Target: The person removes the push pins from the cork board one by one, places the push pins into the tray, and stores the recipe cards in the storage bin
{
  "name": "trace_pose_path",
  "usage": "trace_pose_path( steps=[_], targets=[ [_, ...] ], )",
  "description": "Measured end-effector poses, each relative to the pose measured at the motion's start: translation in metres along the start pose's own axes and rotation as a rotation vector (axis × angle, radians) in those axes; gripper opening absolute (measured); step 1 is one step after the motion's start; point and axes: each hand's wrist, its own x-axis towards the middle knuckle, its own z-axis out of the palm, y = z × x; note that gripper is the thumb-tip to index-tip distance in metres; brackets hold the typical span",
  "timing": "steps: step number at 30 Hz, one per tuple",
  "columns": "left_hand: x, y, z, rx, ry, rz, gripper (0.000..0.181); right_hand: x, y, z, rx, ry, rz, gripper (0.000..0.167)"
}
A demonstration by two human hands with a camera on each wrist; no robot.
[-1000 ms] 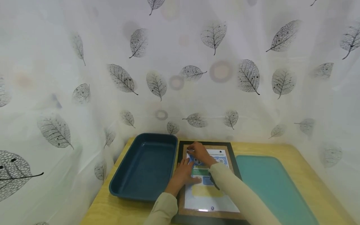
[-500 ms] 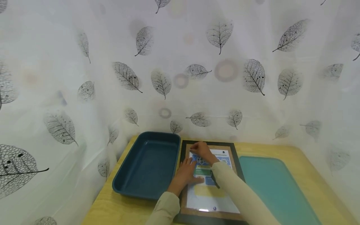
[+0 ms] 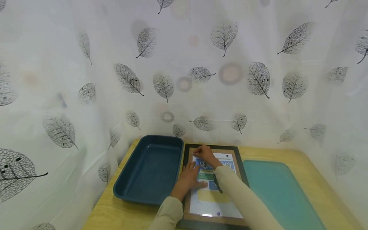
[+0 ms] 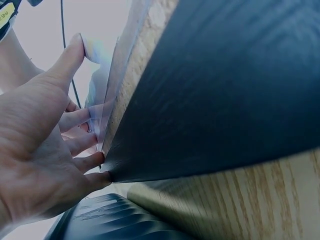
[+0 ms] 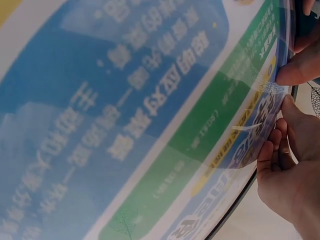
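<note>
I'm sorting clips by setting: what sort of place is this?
Probably a curtained-off tabletop workspace; the building itself can't be told. A leaf-printed sheet hangs behind a wooden table, which bears a dark blue tray and a framed board.

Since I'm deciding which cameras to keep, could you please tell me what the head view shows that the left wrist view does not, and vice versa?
Only the head view shows the turquoise tray and the leaf-patterned curtain recognisably.

Only the left wrist view shows the yellow label in its upper left corner and the palm side of the left hand.

Both share that hand, the black frame with its brown board, the wooden table and what looks like the dark blue tray.
</note>
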Motion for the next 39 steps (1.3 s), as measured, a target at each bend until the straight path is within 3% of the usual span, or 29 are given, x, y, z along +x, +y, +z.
trace_pose_path(
  steps=[12, 25, 39],
  targets=[
    [0.002, -0.001, 0.001, 0.007, -0.002, -0.005, 0.094, 0.001, 0.004, 0.004, -0.029, 0.045, -0.040, 0.009],
    [0.002, -0.001, 0.003, 0.021, 0.003, -0.001, 0.094, 0.001, 0.009, 0.007, -0.029, 0.062, -0.029, 0.009],
    [0.002, -0.002, 0.002, 0.035, -0.008, 0.008, 0.093, -0.003, 0.014, 0.008, 0.010, 0.085, -0.083, 0.007]
  ],
)
